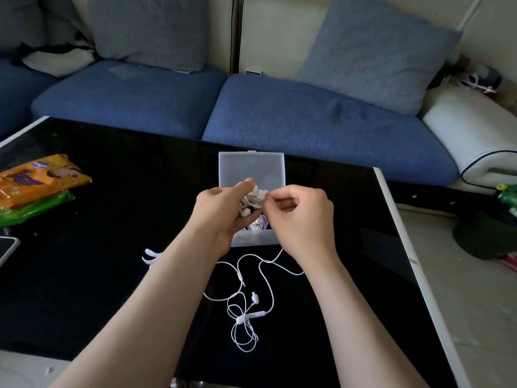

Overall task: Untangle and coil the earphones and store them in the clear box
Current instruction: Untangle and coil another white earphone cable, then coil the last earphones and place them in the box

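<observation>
Bunched white earphones (pixel 253 198) held right over the clear box (pixel 251 239)

Left hand (pixel 223 208) was curled around the bunch and right hand (pixel 299 217) pinched a bit of its cord, both above the open box in the middle of the black tabletop (pixel 112 275). A second tangled pair (pixel 246 315) lay loose on the near side, one strand running up toward the right hand. An orange snack packet (pixel 36 180) sat far left.

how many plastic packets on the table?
2. An orange packet lies near the left edge of the table, overlapping a green packet partly under it. More could be hidden beneath them or out of frame.
</observation>
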### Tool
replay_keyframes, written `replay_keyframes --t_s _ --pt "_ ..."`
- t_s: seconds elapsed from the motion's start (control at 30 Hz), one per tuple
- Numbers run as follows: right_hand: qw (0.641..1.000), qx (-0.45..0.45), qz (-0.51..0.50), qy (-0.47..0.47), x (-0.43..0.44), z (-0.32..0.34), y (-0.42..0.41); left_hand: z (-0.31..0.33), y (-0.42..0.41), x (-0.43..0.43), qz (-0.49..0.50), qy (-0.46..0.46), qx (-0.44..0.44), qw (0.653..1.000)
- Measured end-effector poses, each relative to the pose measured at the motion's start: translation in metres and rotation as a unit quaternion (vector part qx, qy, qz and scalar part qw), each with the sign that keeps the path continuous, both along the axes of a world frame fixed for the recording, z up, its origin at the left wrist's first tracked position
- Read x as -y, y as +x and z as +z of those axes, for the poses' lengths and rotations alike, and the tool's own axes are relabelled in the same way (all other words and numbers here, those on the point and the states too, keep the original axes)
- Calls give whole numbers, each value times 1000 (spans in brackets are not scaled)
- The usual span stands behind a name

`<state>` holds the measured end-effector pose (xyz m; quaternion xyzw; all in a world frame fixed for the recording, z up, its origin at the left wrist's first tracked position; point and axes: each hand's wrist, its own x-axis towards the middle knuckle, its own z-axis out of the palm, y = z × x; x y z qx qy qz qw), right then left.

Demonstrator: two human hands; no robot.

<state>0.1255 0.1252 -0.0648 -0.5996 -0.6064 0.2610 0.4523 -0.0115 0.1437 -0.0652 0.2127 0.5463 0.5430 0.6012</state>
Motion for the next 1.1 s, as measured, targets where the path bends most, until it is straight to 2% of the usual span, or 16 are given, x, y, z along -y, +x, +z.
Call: replay_keyframes --t_s 0.2,0.4,0.53,0.67,0.77,0.83,1.0,1.1 --pt "997 58 27 42 -1 -6 -1 1 2 3 -46 3 -29 999" --pt "997 23 54 41 1 -2 2 1 1 5 -58 8 -52 997" --pt "998 -11 64 4 4 0 -1 0 0 4 -71 9 -60 996" --pt "997 -63 -20 -32 -3 -3 4 2 1 6 -73 20 -69 995" --pt "992 -33 46 -112 -8 -9 10 3 1 7 -105 37 -83 990" --pt "989 -11 88 -121 -8 -14 12 3 1 8 -136 41 -120 983" --pt "996 20 23 -86 -16 -27 14 -3 -2 0 -158 7 -164 974" --pt "996 36 -14 -80 -21 -35 12 -9 -5 -3 -166 12 -223 960"
